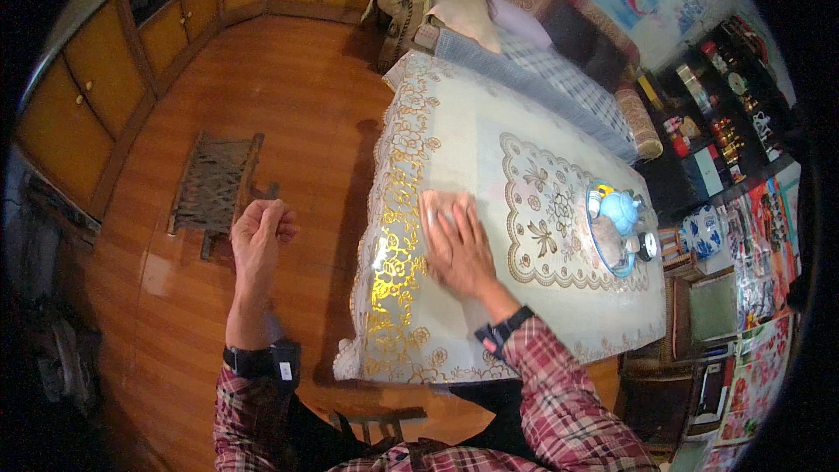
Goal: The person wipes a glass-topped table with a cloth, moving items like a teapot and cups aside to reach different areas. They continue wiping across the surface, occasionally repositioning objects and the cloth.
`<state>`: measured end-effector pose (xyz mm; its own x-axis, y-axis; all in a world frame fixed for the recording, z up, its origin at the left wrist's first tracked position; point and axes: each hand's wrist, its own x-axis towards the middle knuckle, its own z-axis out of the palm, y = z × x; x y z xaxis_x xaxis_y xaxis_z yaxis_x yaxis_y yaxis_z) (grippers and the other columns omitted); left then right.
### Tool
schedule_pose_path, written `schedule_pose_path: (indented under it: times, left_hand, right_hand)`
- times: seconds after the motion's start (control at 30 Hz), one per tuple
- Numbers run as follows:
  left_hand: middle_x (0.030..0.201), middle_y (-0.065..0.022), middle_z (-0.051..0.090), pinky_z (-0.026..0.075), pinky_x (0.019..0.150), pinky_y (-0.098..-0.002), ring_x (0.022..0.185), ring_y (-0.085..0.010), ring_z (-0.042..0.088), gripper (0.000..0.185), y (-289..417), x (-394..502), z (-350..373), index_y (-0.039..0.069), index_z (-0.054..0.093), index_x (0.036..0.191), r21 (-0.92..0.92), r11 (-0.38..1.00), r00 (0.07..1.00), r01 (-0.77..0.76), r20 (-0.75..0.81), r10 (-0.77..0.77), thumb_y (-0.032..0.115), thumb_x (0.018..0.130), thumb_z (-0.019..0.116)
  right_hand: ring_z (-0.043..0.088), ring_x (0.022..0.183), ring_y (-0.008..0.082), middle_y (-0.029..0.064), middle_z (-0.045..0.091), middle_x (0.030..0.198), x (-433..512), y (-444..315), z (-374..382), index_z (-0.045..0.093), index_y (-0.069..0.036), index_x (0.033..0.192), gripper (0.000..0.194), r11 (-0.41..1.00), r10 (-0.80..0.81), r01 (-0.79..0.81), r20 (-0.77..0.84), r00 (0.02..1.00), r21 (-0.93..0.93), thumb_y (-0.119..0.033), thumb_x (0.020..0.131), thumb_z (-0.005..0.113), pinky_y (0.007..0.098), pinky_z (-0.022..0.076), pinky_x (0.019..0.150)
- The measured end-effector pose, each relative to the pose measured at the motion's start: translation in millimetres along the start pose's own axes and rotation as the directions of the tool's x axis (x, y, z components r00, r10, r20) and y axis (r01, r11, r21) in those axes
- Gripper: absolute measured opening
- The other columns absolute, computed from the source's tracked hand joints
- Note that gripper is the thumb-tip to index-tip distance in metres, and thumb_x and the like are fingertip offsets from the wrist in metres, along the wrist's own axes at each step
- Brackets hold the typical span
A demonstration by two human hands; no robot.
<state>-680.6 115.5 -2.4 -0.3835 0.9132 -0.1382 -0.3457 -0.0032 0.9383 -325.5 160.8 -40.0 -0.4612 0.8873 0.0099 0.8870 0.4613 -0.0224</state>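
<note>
My left hand (262, 226) is curled into a loose fist in the air, over the wooden floor beside a low woven folding stool; nothing shows in it. My right hand (459, 246) lies palm down on the tablecloth (452, 334), just inside its gold flower border. Blur and a pale pinkish patch at its fingers hide whether a thin cloth lies under them. To the right of that hand is a lace-patterned centre panel (524, 210). A blue-rimmed tray (593, 236) at the far right holds a light blue teapot (619, 211), a dark-lidded jar (647, 246) and other small items.
The woven stool (216, 180) stands on the floor left of the table. A sofa with a checked cover (557, 75) runs along the table's far side. Wooden cabinets (98, 101) line the left wall. Dark shelves with ornaments (721, 131) and a wooden chair (678, 269) are at the right.
</note>
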Motion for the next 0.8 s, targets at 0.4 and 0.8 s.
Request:
schedule_pose_path:
  times: [0.4, 0.8]
  left_hand:
    - [0.085, -0.0031, 0.065, 0.049, 0.065, -0.0267, 0.071, -0.0105, 0.06, 0.02, 15, -14, -24, 0.004, 0.062, 0.092, 0.004, 0.999, 0.996, -0.038, -0.085, 0.038, 0.022, 0.1, 0.06]
    - [0.084, -0.0025, 0.065, 0.048, 0.063, -0.0262, 0.071, -0.011, 0.061, 0.021, 23, -13, -50, 0.008, 0.063, 0.089, -0.059, 0.997, 0.989, -0.058, -0.142, 0.049, 0.026, 0.099, 0.062]
  right_hand:
    - [0.01, 0.15, 0.0464, 0.0231, 0.015, 0.163, -172, -137, -29, 0.038, -0.012, 0.153, 0.084, 0.982, -0.108, 0.082, 0.15, 0.983, 0.17, -0.056, 0.087, 0.064, 0.0603, 0.014, 0.119]
    - [0.007, 0.151, 0.0447, 0.0205, 0.012, 0.164, -34, -94, 7, 0.028, -0.018, 0.157, 0.084, 0.996, -0.057, 0.055, 0.04, 0.998, 0.064, -0.049, 0.088, 0.065, 0.0579, 0.015, 0.12]
